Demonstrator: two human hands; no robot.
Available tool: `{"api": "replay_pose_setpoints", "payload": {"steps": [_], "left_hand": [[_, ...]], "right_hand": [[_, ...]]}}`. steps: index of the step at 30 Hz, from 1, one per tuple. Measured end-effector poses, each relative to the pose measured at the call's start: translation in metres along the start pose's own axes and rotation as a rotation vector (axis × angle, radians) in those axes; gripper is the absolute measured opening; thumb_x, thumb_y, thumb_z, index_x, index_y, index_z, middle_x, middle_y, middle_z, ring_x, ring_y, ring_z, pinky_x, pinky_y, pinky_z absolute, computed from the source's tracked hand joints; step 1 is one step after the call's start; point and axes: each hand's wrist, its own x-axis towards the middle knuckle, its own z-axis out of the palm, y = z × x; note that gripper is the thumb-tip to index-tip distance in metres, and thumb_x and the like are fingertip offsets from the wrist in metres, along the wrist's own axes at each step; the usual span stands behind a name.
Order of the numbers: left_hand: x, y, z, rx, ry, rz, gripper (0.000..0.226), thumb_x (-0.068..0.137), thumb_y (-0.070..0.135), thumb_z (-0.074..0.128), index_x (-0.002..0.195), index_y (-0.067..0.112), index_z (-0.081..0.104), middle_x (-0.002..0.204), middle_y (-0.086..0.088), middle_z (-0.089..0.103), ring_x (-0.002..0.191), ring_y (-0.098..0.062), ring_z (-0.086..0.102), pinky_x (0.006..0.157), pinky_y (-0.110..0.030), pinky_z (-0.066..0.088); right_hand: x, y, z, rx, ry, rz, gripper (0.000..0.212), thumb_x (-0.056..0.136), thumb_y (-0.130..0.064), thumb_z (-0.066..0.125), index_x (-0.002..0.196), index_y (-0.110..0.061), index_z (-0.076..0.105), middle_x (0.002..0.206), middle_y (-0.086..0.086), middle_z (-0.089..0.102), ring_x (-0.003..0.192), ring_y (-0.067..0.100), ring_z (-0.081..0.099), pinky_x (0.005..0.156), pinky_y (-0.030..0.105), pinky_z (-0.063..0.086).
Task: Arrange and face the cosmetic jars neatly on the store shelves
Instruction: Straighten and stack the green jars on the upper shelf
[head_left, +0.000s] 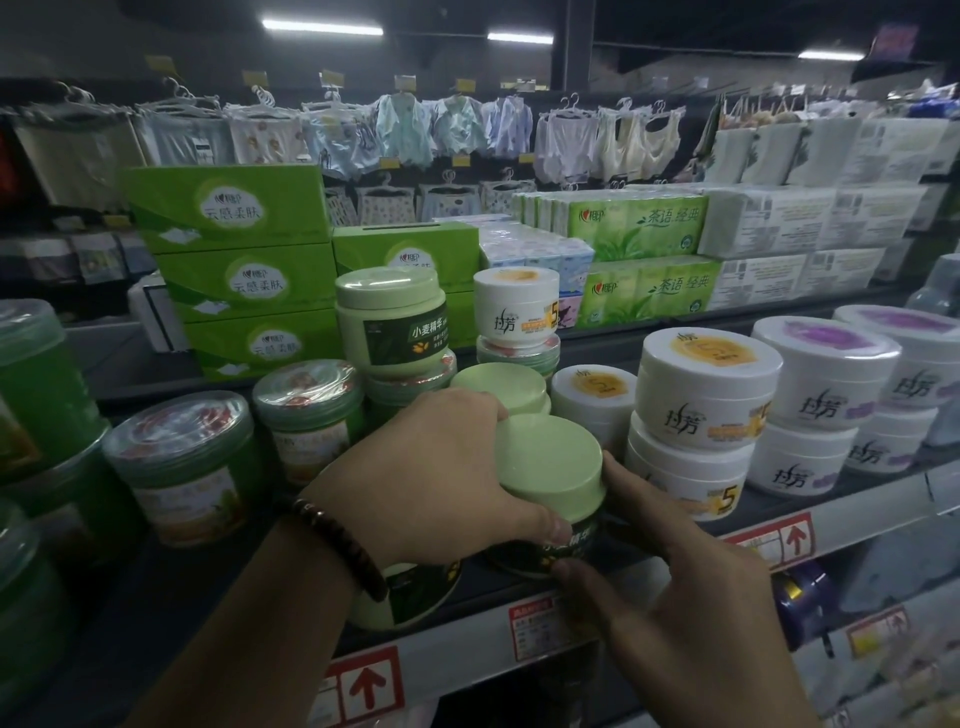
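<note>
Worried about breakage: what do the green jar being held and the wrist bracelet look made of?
Green jar: probably plastic with a satin finish; the lid shows a soft, even sheen and a moulded rim. Bracelet: dark, slightly glossy round beads, perhaps wood or stone; the look leaves it open.

On my left wrist I wear a bracelet (340, 545) of round, glossy beads, dark brown with a reddish sheen where the light catches them. They are strung in one close row, all much alike in size, and the band sits snug just behind my left hand (441, 467). My left forearm (244, 634) is bare down to the edge of the view, and so are my right hand (675, 587) and right forearm (737, 691). What the beads are made of I cannot tell in this dim light
</note>
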Motion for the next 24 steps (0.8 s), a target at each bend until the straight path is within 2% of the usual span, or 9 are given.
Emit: {"api": "replay_pose_setpoints", "payload": {"steps": [3,5,7,8,10,12,14,16,24], "left_hand": [[0.000,0.001,0.000,0.017,-0.014,-0.005,0.092,0.058,0.079,0.085,0.131,0.030,0.060,0.126,0.014,0.062,0.109,-0.008,0.062,0.097,-0.037,0.057],[0.000,0.001,0.000,0.011,-0.014,-0.005,0.091,0.056,0.080,0.085,0.130,0.031,0.061,0.125,0.015,0.062,0.108,-0.007,0.061,0.096,-0.037,0.057],[0.000,0.001,-0.001,0.009,-0.007,-0.008,0.096,0.055,0.080,0.085,0.134,0.031,0.059,0.127,0.016,0.060,0.111,-0.006,0.060,0.098,-0.036,0.056],[-0.001,0.001,-0.001,0.006,-0.001,-0.008,0.100,0.055,0.080,0.085,0.137,0.031,0.058,0.129,0.016,0.059,0.112,-0.006,0.059,0.099,-0.036,0.055],[-0.002,0.000,-0.001,-0.001,0.018,0.002,0.102,0.054,0.081,0.086,0.139,0.032,0.057,0.130,0.017,0.059,0.113,-0.005,0.058,0.099,-0.035,0.055],[-0.004,-0.001,-0.001,-0.004,0.031,0.015,0.100,0.055,0.080,0.085,0.138,0.033,0.057,0.131,0.018,0.059,0.114,-0.004,0.058,0.100,-0.035,0.055],[-0.005,-0.001,0.000,-0.025,0.039,0.023,0.105,0.056,0.081,0.085,0.145,0.034,0.054,0.139,0.018,0.058,0.120,-0.004,0.057,0.104,-0.035,0.054],[-0.007,-0.003,0.000,-0.073,0.063,0.024,0.103,0.059,0.083,0.081,0.147,0.038,0.053,0.142,0.019,0.058,0.120,-0.002,0.058,0.105,-0.034,0.054],[-0.009,-0.014,-0.008,-0.165,0.183,0.017,0.053,0.079,0.075,0.071,0.118,0.040,0.071,0.109,0.025,0.072,0.096,0.014,0.064,0.088,-0.015,0.054]], "right_hand": [[0.020,0.037,0.019,0.002,-0.068,0.077,0.094,0.067,-0.078,0.077,0.146,-0.083,0.026,0.132,-0.065,0.041,0.138,-0.017,0.049,0.114,0.006,0.034],[0.035,0.085,0.043,0.000,-0.140,0.163,0.110,0.058,-0.081,0.078,0.153,-0.074,0.022,0.146,-0.056,0.041,0.140,-0.020,0.041,0.116,0.008,0.032],[0.041,0.130,0.049,0.069,-0.211,0.188,0.122,0.041,-0.103,0.074,0.147,-0.069,0.025,0.155,-0.042,0.043,0.147,-0.010,0.039,0.118,0.014,0.031],[0.043,0.163,0.052,0.120,-0.237,0.177,0.122,0.034,-0.109,0.069,0.143,-0.074,0.027,0.150,-0.045,0.045,0.148,-0.006,0.042,0.118,0.016,0.032],[0.050,0.202,0.058,0.156,-0.287,0.134,0.115,0.032,-0.106,0.072,0.138,-0.081,0.035,0.136,-0.058,0.048,0.146,-0.003,0.049,0.117,0.020,0.037],[0.037,0.143,0.033,0.147,-0.260,0.108,0.108,0.035,-0.104,0.075,0.133,-0.066,0.051,0.126,-0.061,0.051,0.146,0.007,0.054,0.117,0.027,0.041],[0.025,0.056,0.008,0.064,-0.193,0.080,0.080,0.063,-0.090,0.079,0.133,-0.057,0.059,0.122,-0.050,0.062,0.130,-0.003,0.063,0.108,0.020,0.048],[0.005,-0.008,-0.012,0.020,-0.043,0.056,0.053,0.085,-0.059,0.080,0.135,-0.049,0.063,0.120,-0.039,0.068,0.114,-0.011,0.066,0.094,0.013,0.053],[0.015,-0.044,-0.028,0.021,0.043,-0.048,0.040,0.086,-0.044,0.077,0.125,-0.040,0.071,0.112,-0.034,0.073,0.108,-0.013,0.067,0.091,0.003,0.048]]}}
